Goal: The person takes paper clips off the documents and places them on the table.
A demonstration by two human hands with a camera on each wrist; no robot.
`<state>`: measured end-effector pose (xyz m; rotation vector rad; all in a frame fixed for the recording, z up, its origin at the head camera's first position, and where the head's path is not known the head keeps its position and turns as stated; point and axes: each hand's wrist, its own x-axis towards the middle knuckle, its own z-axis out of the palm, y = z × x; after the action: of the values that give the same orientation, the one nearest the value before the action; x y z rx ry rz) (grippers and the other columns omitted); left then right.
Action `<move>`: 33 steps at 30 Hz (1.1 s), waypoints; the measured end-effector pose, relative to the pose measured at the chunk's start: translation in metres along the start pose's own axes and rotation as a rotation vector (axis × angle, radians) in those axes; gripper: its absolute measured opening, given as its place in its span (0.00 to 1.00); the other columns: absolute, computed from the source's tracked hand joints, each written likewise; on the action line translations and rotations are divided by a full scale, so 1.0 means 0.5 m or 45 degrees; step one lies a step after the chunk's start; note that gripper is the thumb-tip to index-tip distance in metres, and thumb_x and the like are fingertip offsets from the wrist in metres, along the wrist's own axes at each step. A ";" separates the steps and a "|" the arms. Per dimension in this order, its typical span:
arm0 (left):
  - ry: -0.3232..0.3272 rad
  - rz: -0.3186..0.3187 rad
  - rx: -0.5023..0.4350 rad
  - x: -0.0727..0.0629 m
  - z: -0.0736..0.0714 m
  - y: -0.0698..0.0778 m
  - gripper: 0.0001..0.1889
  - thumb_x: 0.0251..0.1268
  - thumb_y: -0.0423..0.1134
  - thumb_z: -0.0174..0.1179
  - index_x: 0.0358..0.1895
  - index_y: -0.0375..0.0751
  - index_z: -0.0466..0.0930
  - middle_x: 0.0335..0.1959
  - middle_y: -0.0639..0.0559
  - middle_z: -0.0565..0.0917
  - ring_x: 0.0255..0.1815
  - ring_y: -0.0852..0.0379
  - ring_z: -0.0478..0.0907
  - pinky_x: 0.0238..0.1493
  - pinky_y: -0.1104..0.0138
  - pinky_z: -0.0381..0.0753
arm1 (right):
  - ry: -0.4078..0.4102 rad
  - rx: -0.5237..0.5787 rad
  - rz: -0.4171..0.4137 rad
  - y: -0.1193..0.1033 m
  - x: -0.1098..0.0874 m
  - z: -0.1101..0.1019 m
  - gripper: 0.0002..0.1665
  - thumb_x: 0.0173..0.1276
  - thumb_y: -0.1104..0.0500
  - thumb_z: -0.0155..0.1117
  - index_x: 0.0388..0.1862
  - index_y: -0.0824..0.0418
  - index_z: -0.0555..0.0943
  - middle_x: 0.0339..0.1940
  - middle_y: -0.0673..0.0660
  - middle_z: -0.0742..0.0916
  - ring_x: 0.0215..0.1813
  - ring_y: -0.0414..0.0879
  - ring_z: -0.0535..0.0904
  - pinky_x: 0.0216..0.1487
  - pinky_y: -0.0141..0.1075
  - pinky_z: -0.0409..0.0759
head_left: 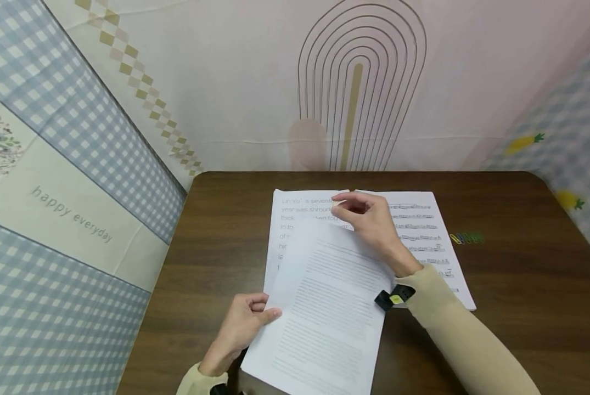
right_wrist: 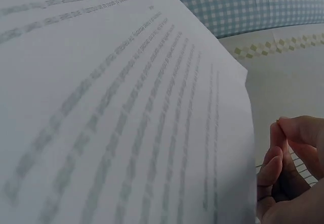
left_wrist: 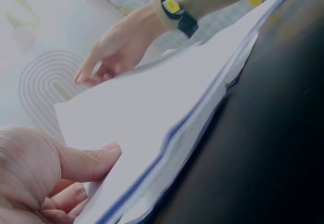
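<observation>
My left hand [head_left: 247, 321] grips the lower left edge of a stack of printed sheets [head_left: 334, 307], thumb on top and fingers beneath. In the left wrist view the thumb [left_wrist: 93, 163] presses the stack, whose layered edges show at the side. The stack tilts toward me over other sheets on the table. Beyond its top edge my right hand [head_left: 371, 219] has thumb and forefinger brought together, apart from the paper. A tiny orange speck [right_wrist: 277, 121] shows between those fingertips; its kind cannot be made out.
Under the stack lies a large-print text sheet [head_left: 285, 219], and sheet music [head_left: 423, 241] lies to its right. Several coloured paper clips [head_left: 467, 238] lie right of the music. The brown table [head_left: 512, 230] meets a patterned cloth backdrop [head_left: 245, 109] at the back.
</observation>
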<state>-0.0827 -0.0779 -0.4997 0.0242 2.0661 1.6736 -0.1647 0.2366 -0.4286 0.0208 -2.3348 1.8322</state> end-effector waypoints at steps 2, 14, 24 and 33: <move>0.041 -0.006 0.001 -0.002 -0.007 0.001 0.15 0.69 0.28 0.72 0.53 0.20 0.87 0.37 0.33 0.94 0.30 0.54 0.92 0.32 0.64 0.91 | 0.025 -0.001 0.000 0.001 -0.006 -0.019 0.16 0.72 0.61 0.77 0.56 0.63 0.90 0.34 0.40 0.90 0.38 0.37 0.82 0.40 0.26 0.78; 0.331 -0.056 0.028 0.004 -0.058 0.011 0.13 0.70 0.28 0.71 0.54 0.25 0.89 0.35 0.39 0.94 0.29 0.52 0.91 0.30 0.65 0.90 | 0.207 -0.167 0.054 0.037 -0.069 -0.159 0.20 0.76 0.52 0.75 0.62 0.58 0.90 0.37 0.37 0.89 0.40 0.39 0.78 0.41 0.28 0.77; 0.514 -0.056 0.080 0.008 -0.125 0.011 0.17 0.77 0.33 0.68 0.60 0.24 0.85 0.40 0.39 0.95 0.31 0.60 0.88 0.33 0.70 0.84 | 0.352 -0.298 0.221 0.114 -0.117 -0.279 0.24 0.78 0.51 0.73 0.68 0.60 0.87 0.39 0.33 0.87 0.43 0.39 0.78 0.39 0.26 0.74; 0.648 -0.095 0.073 0.008 -0.207 0.014 0.19 0.79 0.35 0.66 0.63 0.24 0.83 0.35 0.55 0.94 0.29 0.66 0.87 0.33 0.70 0.85 | 0.480 -0.264 0.280 0.176 -0.141 -0.367 0.22 0.78 0.56 0.73 0.67 0.59 0.87 0.39 0.26 0.88 0.41 0.31 0.80 0.37 0.22 0.75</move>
<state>-0.1267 -0.1697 -0.4805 -0.5030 2.4380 1.7002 -0.0824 0.4286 -0.4815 -0.5761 -2.3049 1.5031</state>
